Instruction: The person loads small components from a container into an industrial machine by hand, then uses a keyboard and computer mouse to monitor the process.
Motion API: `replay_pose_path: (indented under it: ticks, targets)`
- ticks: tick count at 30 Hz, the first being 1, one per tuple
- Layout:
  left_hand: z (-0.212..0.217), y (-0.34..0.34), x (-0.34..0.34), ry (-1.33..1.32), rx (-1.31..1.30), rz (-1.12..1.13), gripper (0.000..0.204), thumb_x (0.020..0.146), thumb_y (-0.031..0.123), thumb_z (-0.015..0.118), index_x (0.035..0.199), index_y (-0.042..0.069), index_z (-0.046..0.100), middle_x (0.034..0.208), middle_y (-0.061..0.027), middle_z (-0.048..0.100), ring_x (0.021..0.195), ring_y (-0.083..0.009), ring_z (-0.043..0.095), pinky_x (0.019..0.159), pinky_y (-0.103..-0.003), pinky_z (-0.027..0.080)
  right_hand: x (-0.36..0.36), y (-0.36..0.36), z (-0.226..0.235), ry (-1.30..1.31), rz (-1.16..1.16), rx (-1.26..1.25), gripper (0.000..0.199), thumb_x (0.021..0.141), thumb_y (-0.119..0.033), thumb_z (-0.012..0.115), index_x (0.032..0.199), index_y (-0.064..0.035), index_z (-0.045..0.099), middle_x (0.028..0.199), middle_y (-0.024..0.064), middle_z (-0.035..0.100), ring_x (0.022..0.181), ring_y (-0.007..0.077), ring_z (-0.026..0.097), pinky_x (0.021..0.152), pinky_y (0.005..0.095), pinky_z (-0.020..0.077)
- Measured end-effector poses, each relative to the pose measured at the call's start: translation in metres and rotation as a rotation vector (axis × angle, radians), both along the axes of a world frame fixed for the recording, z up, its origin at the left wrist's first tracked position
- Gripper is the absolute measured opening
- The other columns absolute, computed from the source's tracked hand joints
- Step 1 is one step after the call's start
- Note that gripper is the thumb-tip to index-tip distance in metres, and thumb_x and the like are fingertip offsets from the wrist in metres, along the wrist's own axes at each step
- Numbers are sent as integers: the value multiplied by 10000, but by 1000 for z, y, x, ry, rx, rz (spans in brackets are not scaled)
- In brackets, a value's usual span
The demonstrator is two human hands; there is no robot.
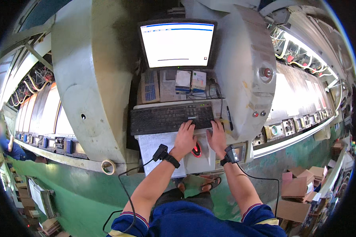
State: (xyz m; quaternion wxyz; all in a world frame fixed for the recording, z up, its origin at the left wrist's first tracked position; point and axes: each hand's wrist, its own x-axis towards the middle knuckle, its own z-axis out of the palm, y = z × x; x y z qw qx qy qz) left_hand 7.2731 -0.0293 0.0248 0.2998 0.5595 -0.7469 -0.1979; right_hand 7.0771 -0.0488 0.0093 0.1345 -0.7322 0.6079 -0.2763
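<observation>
A black keyboard (158, 119) lies on the ledge in front of a lit monitor (178, 45). My left hand (184, 139) reaches to the keyboard's lower right part, its fingertips on or just over the keys. At the keyboard's right end is my right hand (217, 139), fingers stretched toward the number keys. Both hands are open and hold nothing. Between them sits a red and black mouse (196, 150), partly hidden by my left hand. A printed paper sheet (156, 148) lies under my left wrist. Each wrist wears a strapped black device with a cable.
A pen (230, 118) lies right of the keyboard. Small boxes (183, 81) and a blue-keyed panel (150, 87) stand below the monitor. A red button (267, 72) is on the machine housing. Cardboard boxes (298, 185) are piled at the right; another person (14, 148) is at far left.
</observation>
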Motion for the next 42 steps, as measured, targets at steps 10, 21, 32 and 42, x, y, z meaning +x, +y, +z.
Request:
replay_pose_path:
  ticks: [10,21,32,42]
  targets:
    - [7,0,-7,-161,-50,-24,578,745,128,730,1293,6,595,1441,-217,477,1311,-413,450,1148,-498,367,6,14,3,-173,-48,34,589,882,-126,697,1394,34,452,1392,281,504,1274,474,499,1070,483,436]
    - [4,-2,-12,-158,-57,11,594,738,141,757,1301,20,610,1445,-218,476,1307,-409,447,1135,-483,382,3,18,-18,-214,-36,-62,599,869,-36,651,1415,30,414,1415,293,479,1293,481,483,1081,488,433]
    - [-40,112,32,-142,-133,167,161,771,151,713,881,63,634,933,-129,583,943,-354,554,805,-488,439,-13,94,23,-464,-113,234,160,897,-104,699,1004,14,692,877,163,703,835,294,694,747,385,543]
    - [-65,131,41,-227,-136,127,149,795,191,672,819,60,605,883,-139,547,895,-343,544,782,-469,442,-39,246,-37,-432,-210,689,423,953,-363,670,791,27,640,674,149,602,627,187,560,596,390,452]
